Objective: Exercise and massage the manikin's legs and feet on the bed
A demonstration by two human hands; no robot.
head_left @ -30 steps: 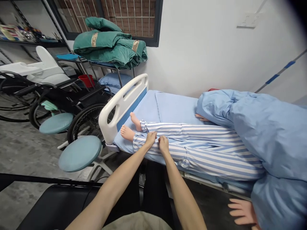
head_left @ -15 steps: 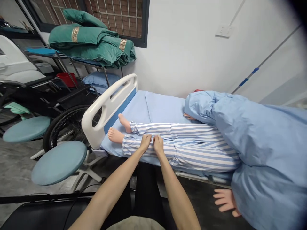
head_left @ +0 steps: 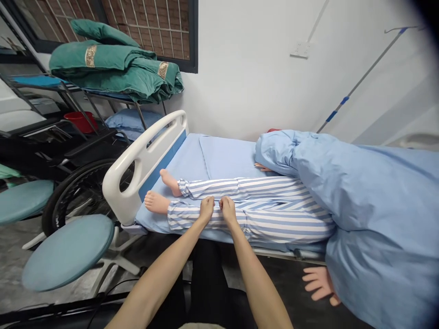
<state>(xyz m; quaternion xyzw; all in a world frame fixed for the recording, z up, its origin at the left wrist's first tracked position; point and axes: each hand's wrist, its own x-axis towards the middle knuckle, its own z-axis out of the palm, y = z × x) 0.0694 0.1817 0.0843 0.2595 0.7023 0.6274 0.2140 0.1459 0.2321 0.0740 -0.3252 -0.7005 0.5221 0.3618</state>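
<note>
My left hand [head_left: 206, 208] is closed in a fist, and my right hand [head_left: 227, 209] makes another fist close beside it, a small gap between them. Nothing shows in either. Both are over the shin of the nearer leg of a manikin in blue-and-white striped trousers [head_left: 284, 225]; whether they touch the cloth I cannot tell. The manikin's bare feet [head_left: 157, 202] point toward the white footboard [head_left: 118, 183]. A bunched light blue quilt [head_left: 370, 192] covers its upper body, and one manikin hand [head_left: 319, 282] hangs out past the bed's near side.
Blue sheeting [head_left: 226, 155] covers the bed along the wall. To the left are a round stool [head_left: 70, 251], a wheelchair wheel [head_left: 61, 201], a red bucket [head_left: 81, 122] and folded green quilts [head_left: 113, 64] on a rack. A drip pole [head_left: 363, 77] leans at the right.
My view has shifted, so the bed and stools appear farther left. Both fists stay over the striped trouser leg, drawn very slightly apart.
</note>
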